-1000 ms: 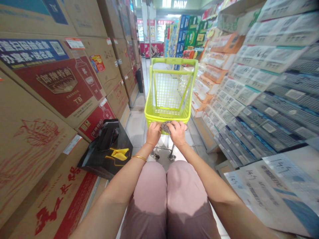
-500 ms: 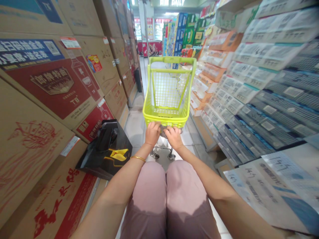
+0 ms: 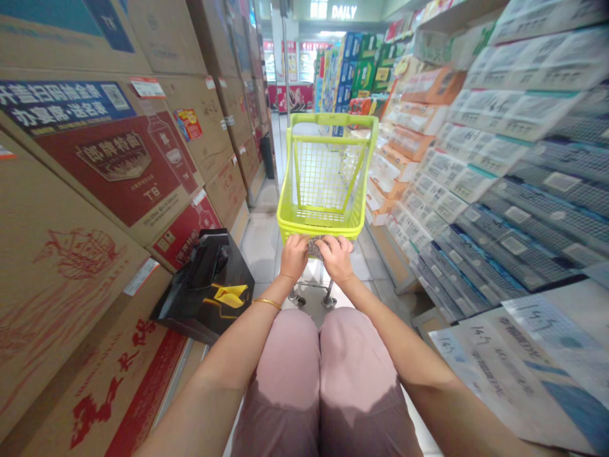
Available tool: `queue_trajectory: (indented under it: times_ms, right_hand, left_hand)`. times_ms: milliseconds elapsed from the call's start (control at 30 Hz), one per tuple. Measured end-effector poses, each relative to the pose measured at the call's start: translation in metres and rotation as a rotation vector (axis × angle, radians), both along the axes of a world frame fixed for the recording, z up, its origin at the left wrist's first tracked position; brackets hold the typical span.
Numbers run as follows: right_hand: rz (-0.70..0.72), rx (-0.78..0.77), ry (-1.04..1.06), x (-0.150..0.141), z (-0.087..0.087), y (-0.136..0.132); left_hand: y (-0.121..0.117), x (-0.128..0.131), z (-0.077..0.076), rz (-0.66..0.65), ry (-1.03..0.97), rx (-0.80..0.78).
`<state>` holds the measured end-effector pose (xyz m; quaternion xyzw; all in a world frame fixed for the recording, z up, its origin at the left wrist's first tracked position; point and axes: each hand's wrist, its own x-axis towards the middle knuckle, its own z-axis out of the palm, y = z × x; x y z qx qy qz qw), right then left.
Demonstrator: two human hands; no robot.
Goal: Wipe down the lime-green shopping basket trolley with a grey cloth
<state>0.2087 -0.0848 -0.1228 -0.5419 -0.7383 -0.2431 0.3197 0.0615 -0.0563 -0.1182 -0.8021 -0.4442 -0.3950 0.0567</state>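
A lime-green shopping cart [image 3: 285,212] with a mesh basket and small dark casters stands straight in front of my knees. At its near end, a small grey-brown mottled thing [image 3: 315,247] is held between both hands; its kind is not clear. My left hand [image 3: 294,256], below a gold bracelet [image 3: 267,303], has its fingers curled on the left side of it. My right hand [image 3: 337,256] grips it from the right, fingers bent. Both hands are close together against the basket's near rim. The hands cover much of the held thing.
Stacked cartons [image 3: 109,165] wall the left side. A black gift bag [image 3: 209,285] with a yellow ribbon leans against them. Slanted stacks of packaged goods [image 3: 495,235] line the right. Tiled floor [image 3: 264,238] runs down the aisle towards a red display [image 3: 295,98].
The view has shifted slightly, so the cart, cartons and bag sit a little farther right and lower. My hands keep their hold at the basket's near end, with fingers slightly rearranged.
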Motion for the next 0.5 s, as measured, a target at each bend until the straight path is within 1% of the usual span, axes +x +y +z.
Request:
queue_trajectory:
  times_ms: [67,133,200,233,333,500]
  right_hand:
    - [-0.004,0.061,0.052,-0.002,0.015,0.002]
    - [-0.014,0.094,0.091,-0.003,0.026,0.004]
    - [-0.015,0.096,0.104,-0.005,0.03,0.007]
    - [-0.012,0.091,0.101,-0.005,0.029,0.008]
    - [0.005,0.065,0.067,-0.004,0.016,0.011]
    - [0.03,-0.05,-0.047,0.002,-0.023,0.007]
  left_hand:
    - [0.0,0.0,0.0,0.007,0.008,0.006]
    - [0.0,0.0,0.0,0.008,0.004,0.022]
    - [0.0,0.0,-0.001,0.003,-0.005,0.035]
    - [0.001,0.0,-0.001,0.003,-0.009,0.038]
    - [0.001,0.0,-0.001,0.02,0.003,0.039]
    - [0.002,0.0,-0.003,0.03,0.026,0.058]
